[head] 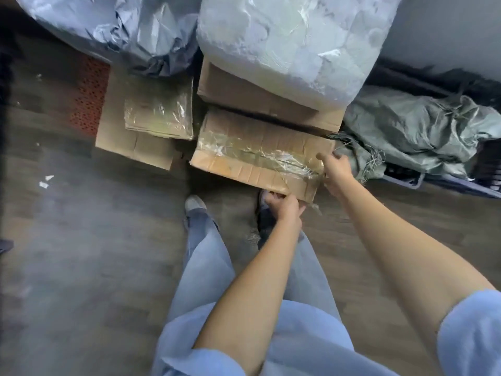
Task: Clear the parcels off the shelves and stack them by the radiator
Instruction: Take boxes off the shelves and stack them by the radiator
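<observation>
The person stands on a dark wood-grain floor (81, 267), bent over a flat rectangular cardboard parcel (260, 156). Its top is creased brown board crossed by wrinkled, glossy clear tape. The parcel lies low at the person's feet, its far edge against a second cardboard box (244, 96).

The left hand (282, 206) grips the parcel's near edge close to its near right corner, fingers curled under the board and out of sight, thumb side up. The right hand (336, 169) holds the parcel's right edge at the far right corner, thumb on the taped top, the remaining fingers wrapped down the side.

A bulging pale bag (292, 36) of crinkled translucent plastic rests on the second box. To the left lies a third flat carton (122, 131) carrying a smaller tape-wrapped packet (160, 115) on its top. A crumpled blue-grey plastic sack (122, 25) sits behind that carton. A red perforated panel (89, 96) shows at the carton's left edge. Right of the held parcel lies a grey-green woven sack (417, 131) with frayed threads, slumped across a dark blue plastic crate (406, 180).

Small white scraps (46, 181) dot the floor to the left. The person wears loose light-blue trousers (206, 267) and pale shoes (193, 203).
</observation>
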